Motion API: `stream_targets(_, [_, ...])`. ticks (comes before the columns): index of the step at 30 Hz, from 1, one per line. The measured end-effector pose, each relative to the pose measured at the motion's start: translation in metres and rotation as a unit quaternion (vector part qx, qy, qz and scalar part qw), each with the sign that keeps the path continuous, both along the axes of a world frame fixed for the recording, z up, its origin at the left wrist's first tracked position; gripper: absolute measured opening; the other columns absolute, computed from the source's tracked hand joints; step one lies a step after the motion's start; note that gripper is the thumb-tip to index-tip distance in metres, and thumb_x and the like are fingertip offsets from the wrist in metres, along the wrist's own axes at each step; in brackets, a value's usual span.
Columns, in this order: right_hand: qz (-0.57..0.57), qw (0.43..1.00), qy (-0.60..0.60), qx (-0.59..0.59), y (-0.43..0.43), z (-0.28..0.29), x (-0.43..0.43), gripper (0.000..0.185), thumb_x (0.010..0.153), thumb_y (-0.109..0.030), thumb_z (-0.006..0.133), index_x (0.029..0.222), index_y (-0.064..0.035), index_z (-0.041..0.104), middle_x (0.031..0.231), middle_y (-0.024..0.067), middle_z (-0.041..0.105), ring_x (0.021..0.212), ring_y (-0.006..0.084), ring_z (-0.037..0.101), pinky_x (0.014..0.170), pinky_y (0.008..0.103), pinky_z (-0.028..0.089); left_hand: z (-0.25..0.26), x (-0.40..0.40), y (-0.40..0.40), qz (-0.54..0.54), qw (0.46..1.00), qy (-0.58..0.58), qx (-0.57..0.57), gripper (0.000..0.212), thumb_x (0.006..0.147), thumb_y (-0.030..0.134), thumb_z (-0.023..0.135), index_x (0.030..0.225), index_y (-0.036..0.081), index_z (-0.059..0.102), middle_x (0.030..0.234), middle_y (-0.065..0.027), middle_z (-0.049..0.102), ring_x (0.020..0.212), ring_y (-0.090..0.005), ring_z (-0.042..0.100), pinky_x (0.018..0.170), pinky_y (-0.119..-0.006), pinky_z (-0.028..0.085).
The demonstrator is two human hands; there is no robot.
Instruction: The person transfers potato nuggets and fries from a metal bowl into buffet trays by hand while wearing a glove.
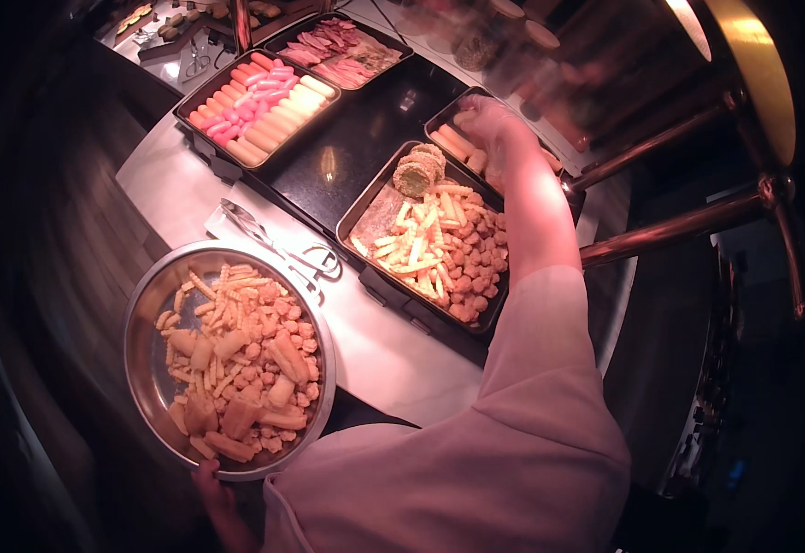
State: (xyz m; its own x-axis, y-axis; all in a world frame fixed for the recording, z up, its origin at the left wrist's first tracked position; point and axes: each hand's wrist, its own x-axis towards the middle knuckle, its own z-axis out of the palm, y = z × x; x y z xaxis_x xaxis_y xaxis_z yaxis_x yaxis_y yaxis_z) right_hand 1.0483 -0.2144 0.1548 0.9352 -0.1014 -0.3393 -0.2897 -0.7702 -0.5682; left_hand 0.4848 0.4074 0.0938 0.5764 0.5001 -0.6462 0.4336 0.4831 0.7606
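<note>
A round stainless steel bowl is tilted towards me at the lower left, full of crinkle-cut fries, small breaded nuggets and fried rolls. My left hand grips its near rim. My right arm stretches across to a dark-rimmed tray at the back right, which holds fried rolls. There, my right hand, in what looks like a clear glove, reaches down among the food; its grasp is unclear. In front stands another tray with fries, breaded nuggets and round breaded slices, partly behind my arm.
Metal tongs or scissors lie on the white counter. A sausage tray and a sliced-meat tray stand at the back left of the black warming surface. Copper-coloured pipes and a yellow lamp shade flank my right side.
</note>
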Motion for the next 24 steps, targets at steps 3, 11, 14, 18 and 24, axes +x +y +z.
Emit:
stream_targets(3, [0.063, 0.986, -0.115, -0.105, 0.002, 0.021, -0.009, 0.051, 0.076, -0.02, 0.078, 0.121, -0.002, 0.062, 0.1, 0.0102, 0.069, 0.085, 0.0191, 0.064, 0.074, 0.0327, 0.052, -0.003, -0.008, 0.004, -0.007, 1.0, 0.028, 0.009, 0.046, 0.072, 0.008, 0.06, 0.116, -0.005, 0.056, 0.11, -0.0141, 0.061, 0.102, -0.0265, 0.062, 0.091, -0.039, 0.052])
stream_targets(11, [0.068, 0.977, -0.01, -0.202, 0.0, 0.024, -0.033, 0.047, 0.073, -0.028, 0.079, 0.111, -0.0038, 0.067, 0.101, 0.0107, 0.07, 0.091, 0.0191, 0.065, 0.082, 0.0309, 0.051, 0.003, 0.007, -0.012, 0.021, 1.0, 0.007, -0.007, 0.035, 0.072, 0.008, 0.06, 0.104, -0.006, 0.06, 0.103, -0.0131, 0.062, 0.092, -0.026, 0.063, 0.084, -0.038, 0.054])
stream_targets(14, [-0.026, 0.998, 0.004, -0.051, -0.02, 0.006, -0.024, 0.047, 0.071, -0.027, 0.079, 0.108, -0.0002, 0.067, 0.103, 0.0097, 0.069, 0.098, 0.0181, 0.062, 0.087, 0.0302, 0.048, 0.007, 0.009, -0.009, -0.005, 1.0, 0.015, -0.003, 0.032, 0.072, 0.008, 0.06, 0.101, -0.005, 0.061, 0.1, -0.0126, 0.063, 0.092, -0.0253, 0.064, 0.085, -0.038, 0.054])
stream_targets(18, [0.053, 0.993, 0.071, -0.072, -0.022, 0.001, -0.023, 0.057, 0.072, -0.02, 0.083, 0.122, -0.0014, 0.061, 0.114, 0.0107, 0.066, 0.099, 0.0186, 0.061, 0.085, 0.0324, 0.049, 0.018, 0.017, -0.023, 0.015, 1.0, -0.002, 0.005, 0.023, 0.072, 0.008, 0.061, 0.092, -0.004, 0.062, 0.096, -0.0117, 0.062, 0.088, -0.0239, 0.063, 0.082, -0.038, 0.054])
stream_targets(24, [0.058, 0.967, 0.16, -0.187, 0.025, 0.045, -0.052, 0.07, 0.066, -0.023, 0.084, 0.129, -0.0061, 0.058, 0.116, 0.0098, 0.068, 0.105, 0.0194, 0.064, 0.086, 0.0323, 0.052, 0.011, 0.007, -0.014, -0.007, 1.0, -0.006, 0.021, 0.025, 0.073, 0.011, 0.059, 0.094, -0.003, 0.062, 0.096, -0.0111, 0.063, 0.088, -0.023, 0.064, 0.082, -0.036, 0.054])
